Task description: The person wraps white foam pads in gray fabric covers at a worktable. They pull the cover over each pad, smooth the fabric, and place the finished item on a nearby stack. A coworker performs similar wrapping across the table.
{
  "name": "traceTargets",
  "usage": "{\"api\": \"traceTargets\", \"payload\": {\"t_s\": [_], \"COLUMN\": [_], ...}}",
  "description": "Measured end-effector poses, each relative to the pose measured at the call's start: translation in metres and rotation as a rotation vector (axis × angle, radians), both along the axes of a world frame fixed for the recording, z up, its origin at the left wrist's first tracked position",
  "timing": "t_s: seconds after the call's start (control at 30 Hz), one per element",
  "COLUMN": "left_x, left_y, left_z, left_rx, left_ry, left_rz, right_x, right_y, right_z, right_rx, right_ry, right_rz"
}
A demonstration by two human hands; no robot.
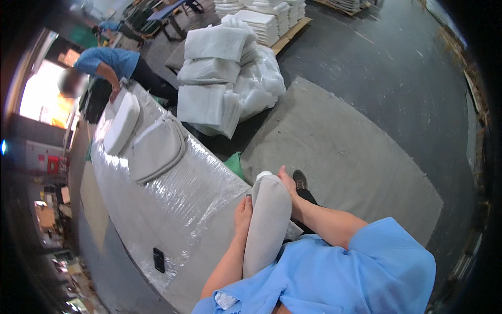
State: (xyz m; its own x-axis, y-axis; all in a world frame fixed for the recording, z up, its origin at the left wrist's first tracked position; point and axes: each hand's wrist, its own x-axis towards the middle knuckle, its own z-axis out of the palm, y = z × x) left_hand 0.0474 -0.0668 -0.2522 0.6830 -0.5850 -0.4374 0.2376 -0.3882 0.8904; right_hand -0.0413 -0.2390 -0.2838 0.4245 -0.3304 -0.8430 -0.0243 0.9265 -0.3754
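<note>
A light grey padded cushion [267,222] stands on its edge against my body, between my two arms. White stuffing [264,174] shows at its far end. My left hand [243,212] is closed on the cushion's left side, its fingers curled. At the far right side my right hand [287,184] grips the cushion with the thumb stretched up; its other fingers are partly hidden. On the table to the left lie a stack of grey cushions [157,149] and a white foam pad [122,124].
The table [204,196] is wrapped in clear film and bears a black phone [158,260]. Beyond it rise piles of white wadding [201,104] and stacked white pads [259,26]. A co-worker in a blue shirt [117,62] bends over the table's far end. Grey sheeting [334,141] covers the floor at right.
</note>
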Motion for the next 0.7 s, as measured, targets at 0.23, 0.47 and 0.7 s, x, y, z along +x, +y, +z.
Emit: {"api": "traceTargets", "payload": {"t_s": [0.23,0.47,0.7], "left_x": [-0.017,-0.016,-0.012], "left_y": [-0.030,-0.035,-0.057], "left_z": [0.027,0.037,0.033], "left_rx": [0.246,0.334,0.377], "left_ry": [-0.401,-0.409,-0.379], "left_rz": [-0.110,-0.060,-0.040], "right_x": [-0.026,-0.014,-0.015], "right_y": [-0.024,-0.028,-0.029], "right_z": [0.045,0.052,0.038], "right_rx": [0.262,0.458,0.541], "right_ry": [-0.192,-0.234,-0.079], "right_rz": [0.098,0.322,0.372]}}
